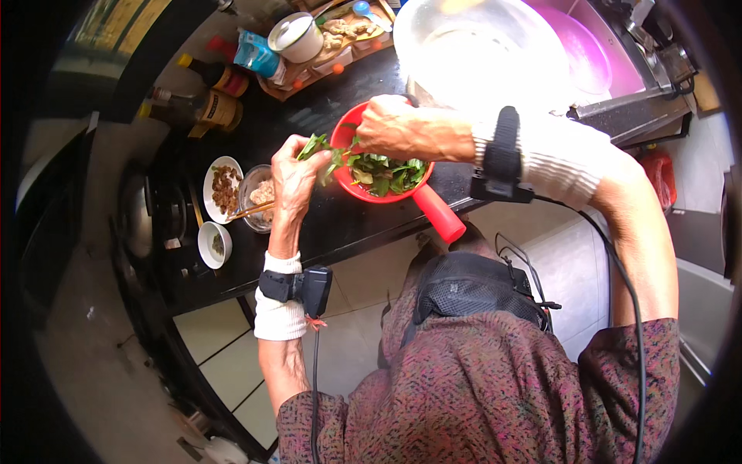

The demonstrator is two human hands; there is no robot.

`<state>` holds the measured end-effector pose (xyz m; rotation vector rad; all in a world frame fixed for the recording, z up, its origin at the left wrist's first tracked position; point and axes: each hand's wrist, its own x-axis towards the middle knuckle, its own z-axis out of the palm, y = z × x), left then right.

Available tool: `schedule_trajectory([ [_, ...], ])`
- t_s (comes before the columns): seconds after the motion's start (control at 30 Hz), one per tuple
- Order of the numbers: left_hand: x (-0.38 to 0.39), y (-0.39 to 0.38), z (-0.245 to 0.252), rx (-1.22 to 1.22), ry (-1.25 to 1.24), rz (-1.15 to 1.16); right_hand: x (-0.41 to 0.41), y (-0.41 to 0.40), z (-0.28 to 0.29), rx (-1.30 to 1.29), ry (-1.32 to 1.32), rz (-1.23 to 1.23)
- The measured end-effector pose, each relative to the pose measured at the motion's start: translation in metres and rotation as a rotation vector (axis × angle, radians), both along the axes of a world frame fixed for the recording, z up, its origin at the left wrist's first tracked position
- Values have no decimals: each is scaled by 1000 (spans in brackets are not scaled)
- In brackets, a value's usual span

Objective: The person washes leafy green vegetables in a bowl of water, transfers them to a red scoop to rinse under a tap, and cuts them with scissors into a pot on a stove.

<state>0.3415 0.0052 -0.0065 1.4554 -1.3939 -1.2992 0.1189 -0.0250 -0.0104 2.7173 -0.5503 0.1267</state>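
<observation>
A red plastic ladle [382,198] with a thick handle rests on the black countertop [330,226], its handle over the front edge. Green leaves [391,173] fill much of its bowl. My left hand [294,174] is at the bowl's left side, gripping a small bunch of leafy greens [316,148] between thumb and fingers. Over the far rim of the bowl, my right hand [382,124] is curled with its fingertips turned down toward the leaves. What those fingertips pinch is mostly hidden; bits of green show beside them.
Left of my left hand sit a bowl of minced meat [262,194] with chopsticks [250,210], a dish of brown pieces [225,188] and a small white bowl [214,245]. Bottles [220,110] and a lidded enamel pot [295,37] stand behind. A large metal basin [481,52] is back right.
</observation>
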Motion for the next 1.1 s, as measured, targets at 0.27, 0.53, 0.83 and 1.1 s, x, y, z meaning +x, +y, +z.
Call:
schedule_trajectory([
  [0.27, -46, -5, -27, -15, 60, -283, -69, 6, 31, 21, -56, -62],
  [0.53, -73, 16, 8, -772, -536, -337, -102, 13, 3, 17, -200, -43],
  [0.83, 25, 32, -35, -608, -890, -214, -45, 8, 79, 1080, -182, -497],
  [1.1, -11, 25, -8, -645, -396, 87, -116, -77, 57, 804, -54, -1087],
])
